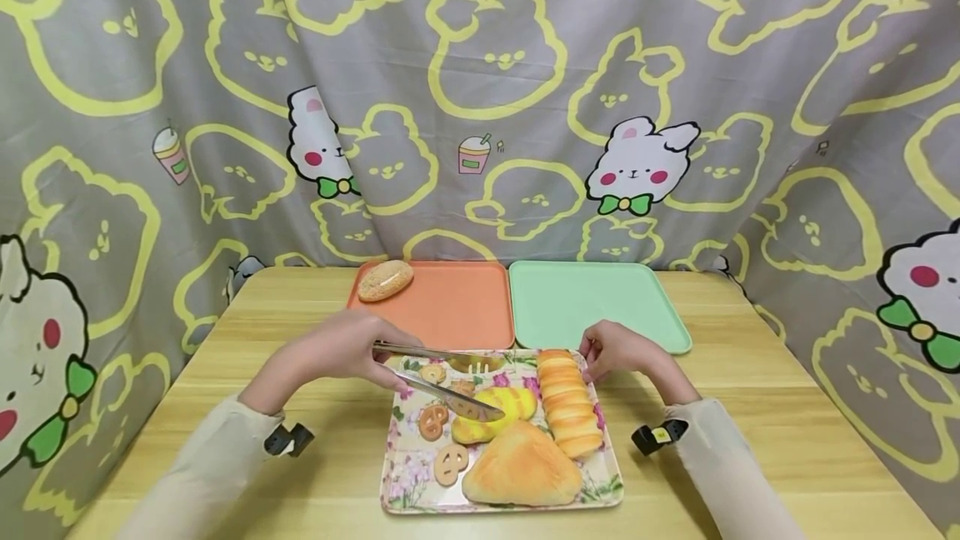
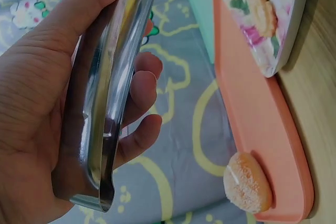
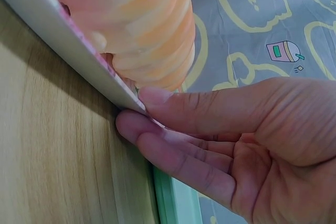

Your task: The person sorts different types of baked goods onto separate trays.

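Observation:
My left hand [image 1: 348, 347] grips metal food tongs [image 1: 480, 411] above a floral tray [image 1: 405, 486]. The tongs' arms stand apart over a yellow bread [image 1: 510, 402]; whether they touch it I cannot tell. In the left wrist view, thumb and fingers lie around the tongs' arms. My right hand [image 1: 617, 352] pinches the floral tray's right rim, thumb above and fingers below in the right wrist view. Beside it lies a long ridged bread roll [image 1: 567, 402]. A triangular bread [image 1: 522, 469] sits at the tray's near side, with a pretzel biscuit [image 1: 432, 422] and other biscuits at the left.
Behind the floral tray, an orange tray [image 1: 457, 307] and a green tray [image 1: 592, 302] stand side by side. A crumb-coated bun [image 1: 385, 281] lies in the orange tray's far left corner. A patterned curtain [image 1: 480, 215] hangs behind the wooden table [image 1: 750, 373].

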Motion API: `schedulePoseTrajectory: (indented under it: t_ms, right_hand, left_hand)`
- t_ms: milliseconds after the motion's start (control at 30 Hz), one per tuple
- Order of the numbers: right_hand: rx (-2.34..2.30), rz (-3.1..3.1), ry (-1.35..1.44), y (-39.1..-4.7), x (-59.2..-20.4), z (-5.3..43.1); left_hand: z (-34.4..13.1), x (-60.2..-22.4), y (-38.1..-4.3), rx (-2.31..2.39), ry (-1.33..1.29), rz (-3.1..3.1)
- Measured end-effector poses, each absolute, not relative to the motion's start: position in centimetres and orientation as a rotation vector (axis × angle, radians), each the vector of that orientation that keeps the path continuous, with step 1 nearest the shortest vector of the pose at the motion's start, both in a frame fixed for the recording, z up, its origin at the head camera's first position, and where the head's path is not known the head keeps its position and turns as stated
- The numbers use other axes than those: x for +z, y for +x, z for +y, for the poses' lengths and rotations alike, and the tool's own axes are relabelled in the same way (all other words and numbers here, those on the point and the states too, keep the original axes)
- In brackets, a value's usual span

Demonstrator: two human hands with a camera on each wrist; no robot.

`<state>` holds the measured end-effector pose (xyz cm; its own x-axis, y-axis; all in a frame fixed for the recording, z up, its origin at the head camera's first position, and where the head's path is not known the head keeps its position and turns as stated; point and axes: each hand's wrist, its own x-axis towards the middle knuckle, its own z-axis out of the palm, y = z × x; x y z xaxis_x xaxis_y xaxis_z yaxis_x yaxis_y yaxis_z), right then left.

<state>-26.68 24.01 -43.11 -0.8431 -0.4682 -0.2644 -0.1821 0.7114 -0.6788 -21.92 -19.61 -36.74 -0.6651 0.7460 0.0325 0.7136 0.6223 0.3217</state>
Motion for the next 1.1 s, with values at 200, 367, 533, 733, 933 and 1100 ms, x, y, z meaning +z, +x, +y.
schedulePoseTrajectory:
  t_ms: [200, 367, 533, 733, 933, 1100]
  right_hand:
    - [-0.914, 2.508, -0.515, -26.8, -43.1, 24.0]
    - [-0.924, 2.491, -0.495, -26.7, -43.2, 24.0]
    - [-0.92, 2.496, -0.504, -26.6, -43.2, 24.0]
    - [-0.935, 2.491, -0.495, -26.5, -43.1, 24.0]
    - [-0.918, 2.502, -0.49, -26.6, -43.1, 23.9]
    - [-0.906, 2.507, -0.488, -26.6, -43.0, 23.9]
  left_hand:
    - [-19.1, -36.9, -21.7, 0.454, 1.204, 2.699]
    - [-18.8, -37.1, -21.7, 0.444, 1.171, 2.676]
    - [-18.6, -37.3, -22.0, 0.425, 1.167, 2.665]
    - [-18.6, -37.5, -22.1, 0.429, 1.211, 2.655]
    - [-18.6, -37.7, -22.0, 0.44, 1.237, 2.652]
    - [-18.8, -37.9, -21.7, 0.446, 1.254, 2.682]
